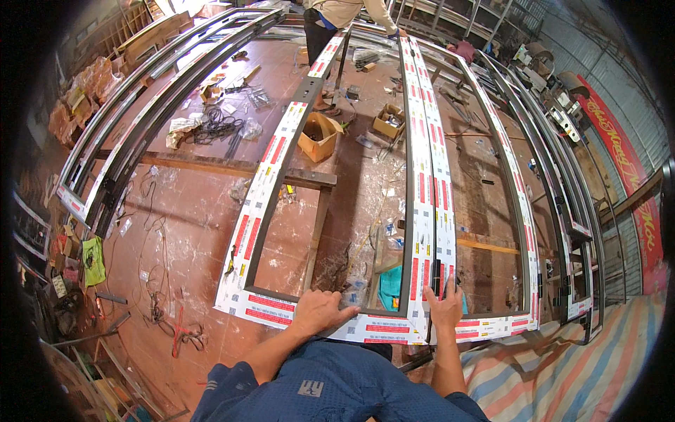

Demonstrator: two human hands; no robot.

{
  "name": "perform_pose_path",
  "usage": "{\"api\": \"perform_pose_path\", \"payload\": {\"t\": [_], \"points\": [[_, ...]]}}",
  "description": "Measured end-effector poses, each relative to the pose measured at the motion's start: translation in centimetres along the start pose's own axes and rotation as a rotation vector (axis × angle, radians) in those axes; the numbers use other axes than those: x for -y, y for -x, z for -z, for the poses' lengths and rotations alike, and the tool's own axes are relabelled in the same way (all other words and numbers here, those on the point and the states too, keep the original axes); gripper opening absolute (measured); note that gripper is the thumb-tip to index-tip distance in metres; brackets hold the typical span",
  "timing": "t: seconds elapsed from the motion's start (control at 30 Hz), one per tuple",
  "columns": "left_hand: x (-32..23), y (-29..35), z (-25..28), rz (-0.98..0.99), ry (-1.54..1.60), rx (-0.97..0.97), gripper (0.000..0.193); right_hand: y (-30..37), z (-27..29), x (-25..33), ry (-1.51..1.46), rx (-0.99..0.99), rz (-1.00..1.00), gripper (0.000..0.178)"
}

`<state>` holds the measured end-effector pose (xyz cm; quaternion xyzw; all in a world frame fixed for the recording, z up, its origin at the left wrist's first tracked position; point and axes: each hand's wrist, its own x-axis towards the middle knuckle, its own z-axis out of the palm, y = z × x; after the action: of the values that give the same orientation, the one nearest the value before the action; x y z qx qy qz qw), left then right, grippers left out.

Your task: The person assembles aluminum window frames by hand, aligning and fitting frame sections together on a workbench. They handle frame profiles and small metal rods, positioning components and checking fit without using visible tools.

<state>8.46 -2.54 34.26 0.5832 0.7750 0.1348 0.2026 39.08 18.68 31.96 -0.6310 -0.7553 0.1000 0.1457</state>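
Two long metal door frames lie side by side before me, covered in white protective film with red printed patches: a left frame [265,184] and a right frame [524,197]. My left hand [320,313] is closed over the near rail of the left frame, its thumb along the rail and its fingertips bent over the inner edge, partly hidden. My right hand [445,306] lies with fingers stretched and apart over the near corner where the two frames meet. Beside its fingers is a narrow black strip [437,276] along the seam.
At the far end a person [346,13] stands with a hand on the frames. Below are wooden supports [309,177], cardboard boxes [320,137], tangled black cables [219,125] and a teal cloth [391,288]. More dark frames [573,225] stand right, by a striped sheet [562,359].
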Motion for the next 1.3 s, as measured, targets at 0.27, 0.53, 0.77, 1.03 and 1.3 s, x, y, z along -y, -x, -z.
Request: {"api": "perform_pose_path", "payload": {"t": [0.27, 0.53, 0.77, 1.03, 1.3], "points": [[-0.1, -0.1, 0.3, 0.001, -0.002, 0.028, 0.074, 0.1, 0.5, 0.5, 0.021, 0.04, -0.029, 0.102], [-0.1, 0.0, 0.0, -0.01, 0.012, -0.006, 0.071, -0.1, -0.4, -0.5, 0.035, 0.009, 0.009, 0.102], [0.1, -0.1, -0.3, -0.017, 0.009, -0.013, 0.07, -0.2, 0.0, 0.1, 0.053, 0.014, 0.012, 0.105], [-0.1, -0.2, -0.1, -0.015, 0.025, -0.016, 0.071, -0.6, 0.4, 0.1, 0.032, 0.08, -0.01, 0.109], [0.1, 0.2, -0.1, -0.025, 0.043, -0.022, 0.075, -0.4, 0.6, 0.5, -0.006, 0.097, -0.044, 0.106]]}}
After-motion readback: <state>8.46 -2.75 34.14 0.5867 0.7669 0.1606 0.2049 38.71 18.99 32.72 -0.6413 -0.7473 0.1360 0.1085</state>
